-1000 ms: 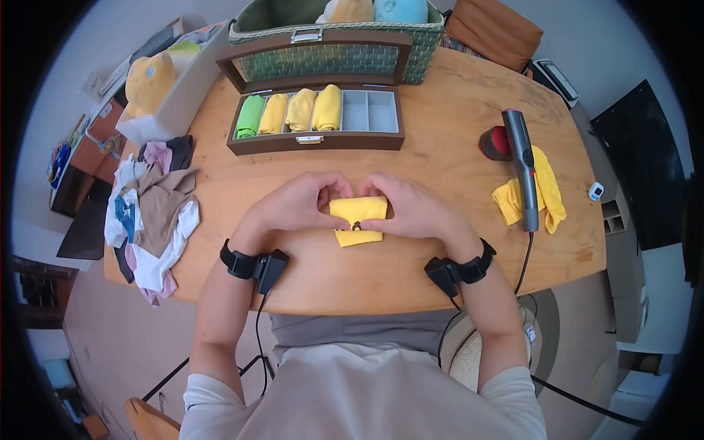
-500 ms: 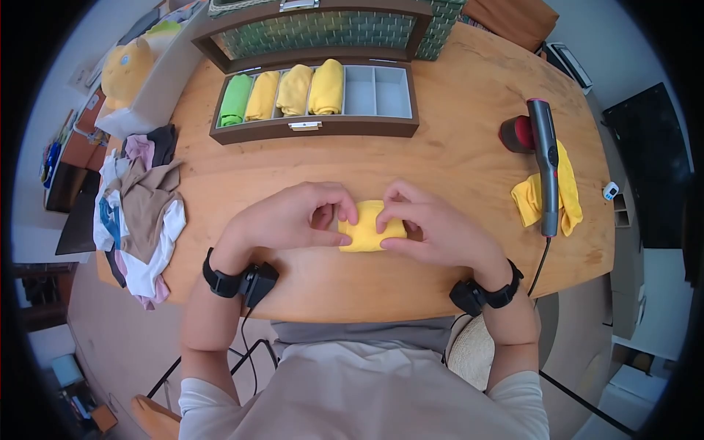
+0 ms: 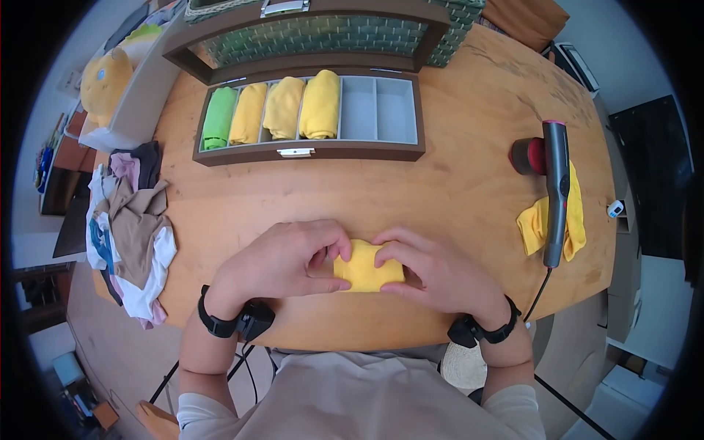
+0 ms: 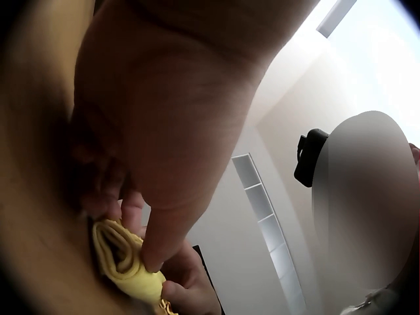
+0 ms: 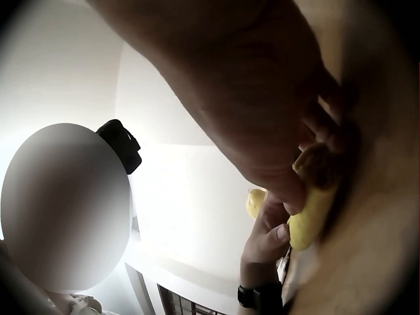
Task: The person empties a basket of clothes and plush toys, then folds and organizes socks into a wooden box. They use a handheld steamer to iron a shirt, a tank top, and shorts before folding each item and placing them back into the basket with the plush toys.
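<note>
Head view first: the yellow roll (image 3: 368, 268) is on the wooden table (image 3: 455, 194), right in front of the person; left hand (image 3: 287, 258) pinches its 9 o'clock end, right hand (image 3: 449, 273) has its fingers curled over the 3 o'clock end; neither one is spread wide. Big change from my seat: a second ago a loose flap hung out at 6 o'clock, and now I can't see it; so I'd guess the rolling is nearly done and this is mostly snugging it up. The brown box (image 3: 352, 152) sits at about 11 o'clock from it, lid up, holding a green roll (image 3: 219, 117) and three yellowish rolls (image 3: 281, 110); clothes heap (image 3: 139, 227) out towards 10, corded wand (image 3: 556, 213) around 2.

Left wrist: the roll's down at 7 o'clock, spiral end facing me, layers still a bit open in the middle; thumb presses its side.

Right wrist: it's at 4 o'clock, thumb along the side; the other fingers are too dark for me to tell how hard they grip.
</note>
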`<state>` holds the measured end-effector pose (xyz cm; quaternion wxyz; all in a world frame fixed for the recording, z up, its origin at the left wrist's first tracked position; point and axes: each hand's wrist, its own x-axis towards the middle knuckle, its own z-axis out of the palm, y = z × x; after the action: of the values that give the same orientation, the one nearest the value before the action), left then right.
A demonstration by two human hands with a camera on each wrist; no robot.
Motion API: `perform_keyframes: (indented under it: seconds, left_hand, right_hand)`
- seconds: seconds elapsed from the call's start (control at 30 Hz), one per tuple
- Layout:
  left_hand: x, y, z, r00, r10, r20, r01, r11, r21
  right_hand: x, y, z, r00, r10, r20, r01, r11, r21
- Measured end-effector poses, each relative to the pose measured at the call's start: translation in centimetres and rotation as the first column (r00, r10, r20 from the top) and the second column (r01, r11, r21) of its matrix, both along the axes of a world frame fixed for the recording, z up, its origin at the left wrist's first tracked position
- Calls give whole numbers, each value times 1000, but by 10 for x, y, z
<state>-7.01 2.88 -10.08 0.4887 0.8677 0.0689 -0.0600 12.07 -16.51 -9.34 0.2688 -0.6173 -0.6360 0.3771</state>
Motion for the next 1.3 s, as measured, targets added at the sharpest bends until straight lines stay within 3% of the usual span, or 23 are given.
perform_keyframes:
  seconds: [0.13, 0.43, 0.63, 0.93, 1.07, 1.13, 1.3]
  left_hand:
    - [1, 1, 4, 999, -5, -46, 5, 1000, -6]
    - [2, 1, 4, 999, -11, -53, 11, 1000, 1]
    - [1, 2, 2, 1000, -8, -25, 8, 1000, 2]
    - [1, 2, 2, 999, -19, -37, 19, 1000, 8]
    - [1, 2, 1, 1000, -16, -23, 16, 1000, 4]
    - [1, 2, 1, 1000, -28, -3, 28, 1000, -5]
    - [1, -4, 9, 999, 33, 2, -33, 999, -16]
  right_hand:
    - [0, 1, -2, 999, 4, 50, -9, 996, 93]
    - [0, -1, -10, 998, -12, 64, 4, 992, 124]
    - [1, 0, -9, 999, -25, -37, 27, 999, 46]
    - [2, 0, -9, 999, -42, -19, 42, 998, 44]
    - [1, 2, -11, 999, -32, 19, 29, 993, 114]
    - [0, 2, -10, 985, -23, 171, -2, 990, 144]
    - [-1, 4, -8, 993, -10, 118, -3, 993, 114]
